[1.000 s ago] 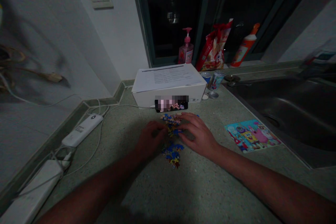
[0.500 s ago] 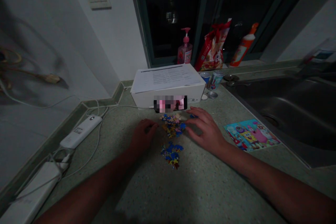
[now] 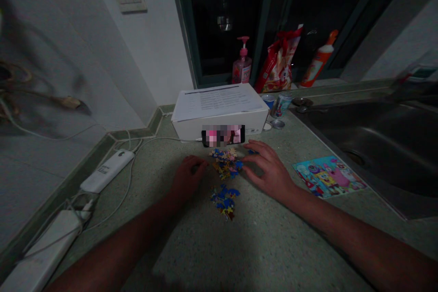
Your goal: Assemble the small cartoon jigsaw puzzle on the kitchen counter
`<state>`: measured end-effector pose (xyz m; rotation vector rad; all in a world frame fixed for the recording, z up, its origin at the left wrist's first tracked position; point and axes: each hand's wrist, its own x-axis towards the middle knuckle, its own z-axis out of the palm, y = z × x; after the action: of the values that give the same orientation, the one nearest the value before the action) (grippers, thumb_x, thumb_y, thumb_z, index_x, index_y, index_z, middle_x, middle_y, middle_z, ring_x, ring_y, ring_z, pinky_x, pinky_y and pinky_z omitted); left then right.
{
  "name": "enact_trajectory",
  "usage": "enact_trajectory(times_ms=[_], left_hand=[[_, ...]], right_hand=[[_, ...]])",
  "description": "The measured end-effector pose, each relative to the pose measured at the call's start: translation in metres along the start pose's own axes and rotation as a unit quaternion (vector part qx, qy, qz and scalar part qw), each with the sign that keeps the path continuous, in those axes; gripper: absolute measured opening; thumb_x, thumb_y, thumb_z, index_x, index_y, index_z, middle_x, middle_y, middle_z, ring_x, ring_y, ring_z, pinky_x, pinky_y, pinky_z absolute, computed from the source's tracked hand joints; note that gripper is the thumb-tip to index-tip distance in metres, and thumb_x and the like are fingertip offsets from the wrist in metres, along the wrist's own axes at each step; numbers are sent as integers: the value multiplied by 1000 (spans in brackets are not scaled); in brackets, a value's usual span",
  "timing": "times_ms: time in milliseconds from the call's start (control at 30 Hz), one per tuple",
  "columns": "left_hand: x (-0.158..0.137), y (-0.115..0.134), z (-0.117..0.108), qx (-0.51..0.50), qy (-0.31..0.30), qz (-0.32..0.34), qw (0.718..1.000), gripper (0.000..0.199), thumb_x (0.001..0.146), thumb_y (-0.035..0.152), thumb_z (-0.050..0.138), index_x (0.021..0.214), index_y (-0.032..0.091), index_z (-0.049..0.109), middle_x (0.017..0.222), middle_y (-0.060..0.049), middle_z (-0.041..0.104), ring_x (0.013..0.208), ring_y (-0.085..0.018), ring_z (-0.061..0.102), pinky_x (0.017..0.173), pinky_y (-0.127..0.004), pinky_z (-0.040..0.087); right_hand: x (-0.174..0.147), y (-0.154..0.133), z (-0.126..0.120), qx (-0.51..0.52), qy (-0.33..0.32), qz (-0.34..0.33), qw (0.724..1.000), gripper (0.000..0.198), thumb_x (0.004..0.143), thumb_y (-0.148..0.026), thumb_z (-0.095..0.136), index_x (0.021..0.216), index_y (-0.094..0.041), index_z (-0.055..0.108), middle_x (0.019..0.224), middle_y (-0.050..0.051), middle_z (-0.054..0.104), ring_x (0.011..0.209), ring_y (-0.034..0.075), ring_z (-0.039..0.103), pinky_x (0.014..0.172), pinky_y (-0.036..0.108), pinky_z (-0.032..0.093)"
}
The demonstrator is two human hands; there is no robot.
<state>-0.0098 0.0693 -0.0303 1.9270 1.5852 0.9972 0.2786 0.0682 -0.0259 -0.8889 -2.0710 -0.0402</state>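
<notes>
A loose pile of jigsaw puzzle pieces (image 3: pixel 226 166), pink, tan and blue, lies on the counter between my two hands. Nearer to me is a second cluster of mostly blue and yellow puzzle pieces (image 3: pixel 225 198). My left hand (image 3: pixel 187 177) rests just left of the upper pile, its fingers bent and a gap showing between thumb and fingers; nothing shows in it. On the other side, my right hand (image 3: pixel 268 168) has its fingers spread, the tips close to the pile's right edge. A blue piece (image 3: pixel 252 151) lies by its fingers.
Behind the pieces a phone (image 3: pixel 223 136) leans against a white box (image 3: pixel 219 116). A colourful cartoon picture sheet (image 3: pixel 330 177) lies right, beside the sink (image 3: pixel 376 146). A power bank (image 3: pixel 108 171), cables and a power strip (image 3: pixel 48 246) line the left. Cans (image 3: pixel 282 105) stand behind.
Both hands keep almost the same place and pose beside the pieces. The whole view has shifted very slightly; the puzzle pieces lie as before.
</notes>
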Motion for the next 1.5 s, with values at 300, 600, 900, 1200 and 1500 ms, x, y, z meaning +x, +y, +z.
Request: enact_trajectory(times_ms=[300,600,900,1200,1500], left_hand=[[0,1,0,3,1,1,1000,21,95,34,59,87,21,74,91,-6,73,90,-24,67,85,-39,54],[0,-1,0,7,0,1,1000,19,95,32,60,88,22,74,91,-5,72,90,-23,67,86,-39,54],[0,-3,2,2,2,10,1000,19,94,32,60,88,21,74,90,-5,72,89,-22,66,86,-38,53],[-2,-4,3,25,8,30,999,14,93,25,61,92,22,75,94,-5,73,94,-23,67,88,-40,54],[-5,-2,8,125,-25,126,984,31,92,17,64,119,27,77,124,-8,72,120,-29,61,110,-52,47]], right_hand=[[-3,-6,5,15,-19,-13,1000,19,96,-22,69,114,-27,69,135,10,67,137,32,58,110,62,53],[-4,-4,5,23,-26,6,999,20,95,-22,68,114,-28,71,136,9,68,137,32,58,111,63,51],[-5,-14,6,43,-51,-20,998,21,96,-21,68,116,-26,68,136,10,67,137,32,58,110,60,54],[-5,-27,6,73,-96,-22,992,16,96,-21,67,112,-26,69,140,11,66,141,32,56,112,60,53],[-8,-39,6,94,-163,-48,981,16,92,-22,72,108,-25,70,136,11,67,142,30,55,114,56,53]])
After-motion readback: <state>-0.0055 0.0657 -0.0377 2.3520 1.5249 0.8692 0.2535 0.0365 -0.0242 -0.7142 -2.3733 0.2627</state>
